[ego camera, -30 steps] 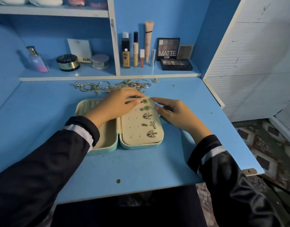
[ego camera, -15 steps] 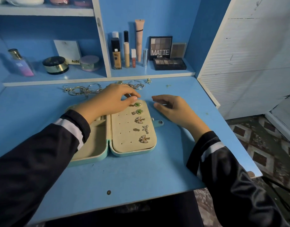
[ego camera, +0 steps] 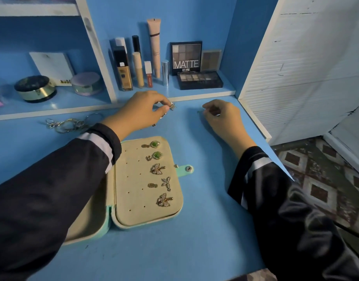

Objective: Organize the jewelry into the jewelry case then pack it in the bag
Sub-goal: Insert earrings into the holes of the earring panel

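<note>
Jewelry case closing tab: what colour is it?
Mint green tab, with a silver snap; clearest in the head view.

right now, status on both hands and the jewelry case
Left hand pinches small gold star earring. Right hand curled, grip unclear. Open mint-green jewelry case part filled; silver chains lie loose.
</note>
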Motion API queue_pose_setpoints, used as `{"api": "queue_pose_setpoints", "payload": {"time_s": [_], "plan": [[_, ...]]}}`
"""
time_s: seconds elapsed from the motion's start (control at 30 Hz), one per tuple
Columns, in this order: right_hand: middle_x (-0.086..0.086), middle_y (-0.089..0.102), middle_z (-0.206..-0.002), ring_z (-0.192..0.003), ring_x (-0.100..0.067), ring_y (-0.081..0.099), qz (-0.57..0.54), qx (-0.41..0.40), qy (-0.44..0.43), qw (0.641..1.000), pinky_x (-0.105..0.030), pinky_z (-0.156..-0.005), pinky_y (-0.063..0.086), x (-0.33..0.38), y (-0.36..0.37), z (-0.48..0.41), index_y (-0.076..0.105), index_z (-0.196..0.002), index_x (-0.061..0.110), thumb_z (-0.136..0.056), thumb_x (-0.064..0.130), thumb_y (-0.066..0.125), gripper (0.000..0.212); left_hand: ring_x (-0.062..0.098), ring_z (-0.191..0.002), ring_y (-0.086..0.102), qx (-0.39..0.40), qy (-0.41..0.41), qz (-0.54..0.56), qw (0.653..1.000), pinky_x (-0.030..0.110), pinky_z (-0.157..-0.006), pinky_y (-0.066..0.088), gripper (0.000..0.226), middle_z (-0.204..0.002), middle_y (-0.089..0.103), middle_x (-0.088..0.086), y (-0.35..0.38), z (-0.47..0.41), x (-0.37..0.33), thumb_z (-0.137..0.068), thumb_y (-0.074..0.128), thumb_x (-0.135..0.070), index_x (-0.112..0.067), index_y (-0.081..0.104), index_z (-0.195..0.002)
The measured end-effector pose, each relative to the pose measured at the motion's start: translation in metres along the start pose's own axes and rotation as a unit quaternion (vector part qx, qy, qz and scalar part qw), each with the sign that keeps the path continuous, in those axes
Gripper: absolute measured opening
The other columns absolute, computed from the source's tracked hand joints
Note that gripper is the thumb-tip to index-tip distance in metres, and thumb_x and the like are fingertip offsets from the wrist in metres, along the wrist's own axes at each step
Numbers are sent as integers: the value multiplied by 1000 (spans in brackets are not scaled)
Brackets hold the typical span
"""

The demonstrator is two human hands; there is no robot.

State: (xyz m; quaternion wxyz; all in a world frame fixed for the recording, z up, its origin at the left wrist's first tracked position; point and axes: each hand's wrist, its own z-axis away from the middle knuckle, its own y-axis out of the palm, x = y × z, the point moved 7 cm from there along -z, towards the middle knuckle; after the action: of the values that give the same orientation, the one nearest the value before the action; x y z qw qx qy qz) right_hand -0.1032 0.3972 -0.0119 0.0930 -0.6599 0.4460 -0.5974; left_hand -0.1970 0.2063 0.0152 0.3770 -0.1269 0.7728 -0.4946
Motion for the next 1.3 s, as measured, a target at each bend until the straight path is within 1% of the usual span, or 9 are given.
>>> {"api": "queue_pose_setpoints", "payload": {"time_s": [0.13,0.27,0.37,0.43,0.57,0.73,0.93,1.17,1.3], "plan": [[-7,68,-100,-85,-13,56,26,-5,-15,1000,-8,-74,35,-7,3,-10,70,-105,7,-88,7,60,20,21,-101,60,-7,16,-18,1000,40,-93,48,20,-104,68,5,5,-14,1,-95,60,-23,-19,71,-111],[-6,68,-99,-85,-12,55,24,2,-20,1000,-10,-74,37,-9,4,-13,71,-103,9,-88,9,62,17,20,-104,59,-14,35,-36,999,30,-92,44,24,-111,67,4,7,-23,0,-94,62,-22,-15,70,-115],[-5,67,-95,-84,-12,56,16,1,-24,1000,-6,-71,37,-10,2,-14,71,-103,9,-88,9,63,17,14,-97,58,-15,45,-31,998,24,-88,42,23,-108,67,3,10,-27,-1,-93,64,-20,-15,70,-114],[-3,66,-94,-83,-12,56,13,3,-24,1000,-1,-69,37,-11,2,-14,71,-103,9,-88,9,63,17,10,-94,58,-12,50,-25,998,26,-88,45,21,-107,68,3,12,-29,-3,-92,66,-19,-14,71,-112],[-4,68,-95,-83,-12,56,12,1,-32,999,-4,-72,38,-10,1,-14,72,-103,9,-88,8,64,17,16,-95,60,-5,46,-25,999,33,-89,49,19,-106,67,2,14,-30,-4,-90,68,-17,-17,72,-108],[-5,67,-99,-83,-11,55,11,1,-35,999,3,-70,35,-10,1,-13,72,-104,9,-88,8,65,18,15,-91,57,3,46,-28,999,26,-81,42,14,-100,64,-1,16,-30,-5,-88,69,-14,-18,71,-101],[-3,62,-96,-83,-12,55,25,19,-49,998,-6,-71,37,-8,3,-14,74,-103,14,-89,12,66,17,14,-93,58,11,51,-21,998,33,-85,48,7,-98,65,-3,17,-29,-6,-88,69,-15,-18,71,-95],[-1,63,-90,-78,-10,55,9,11,-54,998,0,-67,37,-9,2,-14,74,-101,14,-87,12,67,16,12,-89,58,0,48,-4,999,26,-80,46,5,-94,64,-5,15,-28,-9,-89,69,-16,-19,71,-93],[0,64,-91,-80,-10,55,7,13,-52,999,-1,-68,38,-9,1,-14,74,-101,14,-88,13,67,15,-1,-78,58,1,35,17,999,5,-71,42,6,-90,67,-8,14,-29,-10,-90,68,-16,-19,71,-94]]}}
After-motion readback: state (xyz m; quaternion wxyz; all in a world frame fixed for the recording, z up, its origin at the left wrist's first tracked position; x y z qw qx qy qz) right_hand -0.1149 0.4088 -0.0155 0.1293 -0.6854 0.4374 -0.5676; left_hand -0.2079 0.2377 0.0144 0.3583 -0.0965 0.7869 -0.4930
